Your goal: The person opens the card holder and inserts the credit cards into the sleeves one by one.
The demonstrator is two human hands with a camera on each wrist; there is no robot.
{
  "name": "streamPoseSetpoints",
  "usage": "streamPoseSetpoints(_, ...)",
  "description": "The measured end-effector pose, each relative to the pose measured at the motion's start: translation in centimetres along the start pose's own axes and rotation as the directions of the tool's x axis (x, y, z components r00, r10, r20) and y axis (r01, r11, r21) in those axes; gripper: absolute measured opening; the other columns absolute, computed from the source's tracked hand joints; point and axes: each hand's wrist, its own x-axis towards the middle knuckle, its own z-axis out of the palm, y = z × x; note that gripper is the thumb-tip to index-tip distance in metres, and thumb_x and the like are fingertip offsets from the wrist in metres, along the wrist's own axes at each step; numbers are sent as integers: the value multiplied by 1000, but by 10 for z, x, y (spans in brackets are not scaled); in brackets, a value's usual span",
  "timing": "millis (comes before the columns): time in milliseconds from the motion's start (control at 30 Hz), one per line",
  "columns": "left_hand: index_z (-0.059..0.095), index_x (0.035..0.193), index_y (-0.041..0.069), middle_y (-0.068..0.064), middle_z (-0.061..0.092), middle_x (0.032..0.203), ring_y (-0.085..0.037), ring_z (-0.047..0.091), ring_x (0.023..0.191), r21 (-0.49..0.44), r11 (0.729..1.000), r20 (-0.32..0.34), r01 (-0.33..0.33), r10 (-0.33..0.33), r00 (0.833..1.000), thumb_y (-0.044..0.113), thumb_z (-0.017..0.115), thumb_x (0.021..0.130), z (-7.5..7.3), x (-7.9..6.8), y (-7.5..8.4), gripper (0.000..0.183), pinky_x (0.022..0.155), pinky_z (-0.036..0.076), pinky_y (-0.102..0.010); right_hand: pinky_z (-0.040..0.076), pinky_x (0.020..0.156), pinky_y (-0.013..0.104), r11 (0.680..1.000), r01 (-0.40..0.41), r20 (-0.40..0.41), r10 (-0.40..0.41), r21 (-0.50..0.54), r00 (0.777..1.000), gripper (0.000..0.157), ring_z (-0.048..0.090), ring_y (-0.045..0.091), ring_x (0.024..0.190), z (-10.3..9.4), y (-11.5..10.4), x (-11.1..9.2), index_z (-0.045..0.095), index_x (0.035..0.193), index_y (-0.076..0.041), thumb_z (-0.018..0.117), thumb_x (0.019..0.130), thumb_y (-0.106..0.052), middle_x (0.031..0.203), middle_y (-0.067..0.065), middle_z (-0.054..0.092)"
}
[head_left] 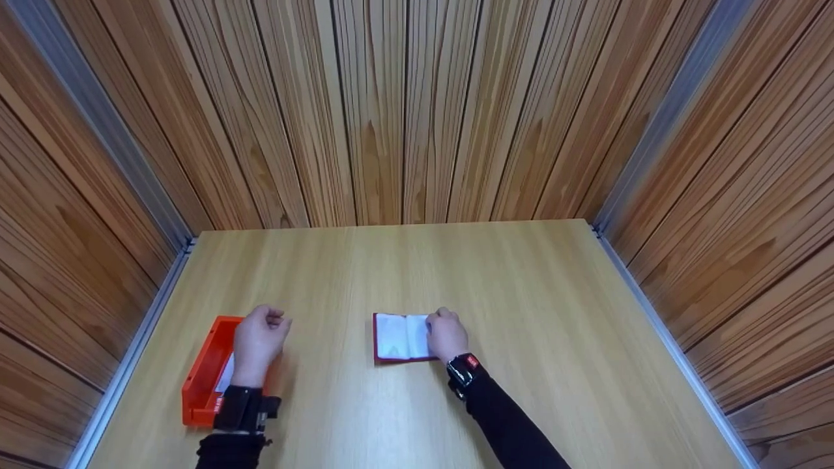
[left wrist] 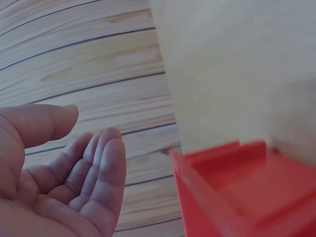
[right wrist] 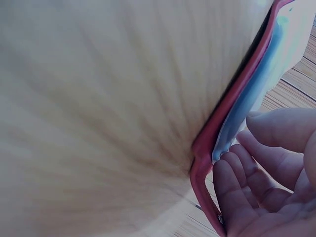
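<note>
A small red-covered booklet (head_left: 391,339) lies spread open on the table, showing whitish, glossy leaves that look like clear plastic sleeves. My right hand (head_left: 448,335) is at its right-hand side. In the right wrist view, the fingertips (right wrist: 228,170) touch the lower edge of the leaves inside the red cover (right wrist: 224,111), while the thumb stands apart from the fingers. Over the right side of an orange-red plastic bin (head_left: 202,365) hovers my left hand (head_left: 259,339), fingers loosely curled and holding nothing. The left wrist view shows the bin (left wrist: 207,197) beside that hand.
Something white (head_left: 225,374) lies inside the bin, partly hidden by the left hand and wrist. Wood-panelled walls (head_left: 371,130) with metal edge rails (head_left: 651,319) enclose the light wooden table (head_left: 521,280) at the back and both sides.
</note>
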Motion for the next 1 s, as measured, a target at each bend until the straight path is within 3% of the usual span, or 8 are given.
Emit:
streamPoseSetpoints(133, 63, 109, -6, -21, 66, 98, -32, 62, 88, 11, 1000, -25, 11, -11, 1000, 7, 64, 93, -11, -4, -7, 21, 78, 52, -44, 53, 73, 43, 1000, -8, 16, 8, 3, 1000, 13, 59, 32, 87, 0, 0, 0, 73, 94, -1, 73, 81, -4, 97, 14, 61)
streamPoseSetpoints(333, 60, 118, -3, -19, 64, 104, -29, 59, 89, 7, 993, -8, 118, -118, 993, 14, 61, 96, -23, -11, -19, 27, 75, 50, -37, 52, 73, 42, 1000, 15, -2, -15, -3, 1000, 11, 59, 31, 85, 3, 1, 0, 73, 91, -2, 73, 80, -4, 94, 13, 61)
streamPoseSetpoints(533, 59, 115, -4, -22, 63, 104, -33, 56, 89, 76, 981, -11, 177, -177, 984, 14, 58, 98, -31, -13, -35, 25, 79, 47, -45, 52, 71, 42, 1000, 18, -15, -18, 0, 1000, 11, 59, 30, 84, 5, 0, -1, 74, 91, -3, 74, 79, -4, 93, 12, 61)
streamPoseSetpoints(733, 57, 116, -9, -23, 62, 98, -35, 55, 88, 167, 962, 82, 216, -232, 969, 14, 61, 96, -33, -13, -48, 30, 82, 45, -50, 52, 71, 42, 1000, 4, -7, -4, 14, 1000, 13, 59, 30, 84, 4, 0, -1, 74, 93, -3, 74, 80, -4, 94, 11, 61)
streamPoseSetpoints(1000, 51, 92, 0, -12, 47, 73, -28, 48, 72, 216, 934, 193, 284, -326, 925, 19, 59, 97, -32, -12, -54, 21, 71, 37, -41, 52, 70, 42, 1000, 14, -15, -14, 8, 1000, 11, 59, 29, 83, 3, -1, 0, 74, 90, -3, 73, 79, -4, 92, 11, 61)
